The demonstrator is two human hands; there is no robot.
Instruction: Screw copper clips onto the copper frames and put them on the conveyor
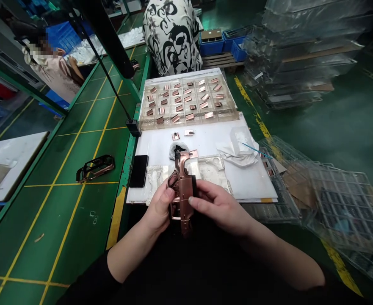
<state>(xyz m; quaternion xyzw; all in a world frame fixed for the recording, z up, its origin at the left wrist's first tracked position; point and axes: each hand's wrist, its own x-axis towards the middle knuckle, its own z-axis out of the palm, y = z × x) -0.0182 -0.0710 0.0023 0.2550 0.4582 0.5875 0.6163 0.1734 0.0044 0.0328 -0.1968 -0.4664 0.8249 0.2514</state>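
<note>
Between my hands, tipped on its side, is a copper-coloured model car body shell (186,190) with open window frames. My left hand (161,201) is closed around its left side, thumb on the frame. The fingers of my right hand (219,205) grip the other side, thumb against the panel. Just beyond it, a small clear bag (178,149) with black bits lies on the white board (252,182). Two small silvery-copper parts, the left one (175,136) and the right one (189,133), lie farther back. A pale moulded block (213,167) is partly hidden behind my hands.
A compartment tray (186,101) of small copper parts stands at the back. A phone (138,170) lies left. Another car shell (95,168) rests on the green conveyor (62,203). White cloth (240,156) and clear trays (341,203) are at right. Two people sit ahead.
</note>
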